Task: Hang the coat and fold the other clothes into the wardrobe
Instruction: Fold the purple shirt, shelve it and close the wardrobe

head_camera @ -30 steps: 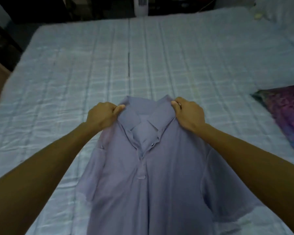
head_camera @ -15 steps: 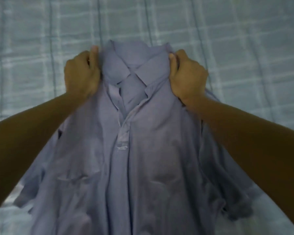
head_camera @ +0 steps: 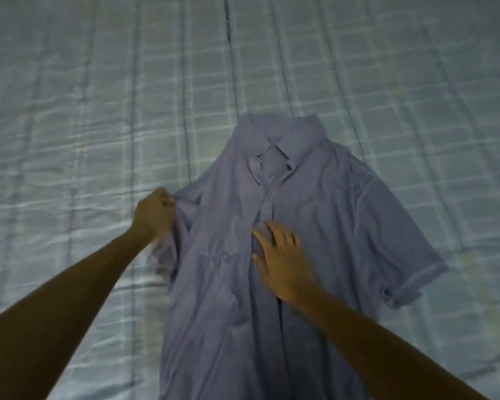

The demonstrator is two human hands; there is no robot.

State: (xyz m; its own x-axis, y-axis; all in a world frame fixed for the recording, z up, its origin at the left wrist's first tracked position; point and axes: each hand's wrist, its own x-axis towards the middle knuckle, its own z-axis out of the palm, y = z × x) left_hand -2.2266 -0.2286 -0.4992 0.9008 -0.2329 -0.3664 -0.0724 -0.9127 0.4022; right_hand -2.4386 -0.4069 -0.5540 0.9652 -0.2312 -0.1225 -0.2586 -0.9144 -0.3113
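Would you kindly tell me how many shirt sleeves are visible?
2. The bunched sleeve is gripped by the left hand; the flat sleeve lies on the bed, rightward.

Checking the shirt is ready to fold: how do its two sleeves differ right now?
The left sleeve is bunched up, gripped by the left hand; the right sleeve lies spread flat with no hand on it. The left sleeve hugs the shirt; the right sleeve juts outward. Both are short sleeves of that lilac shirt.

Shirt [head_camera: 324, 203] hem cut off below; left hand [head_camera: 154, 216] blurred
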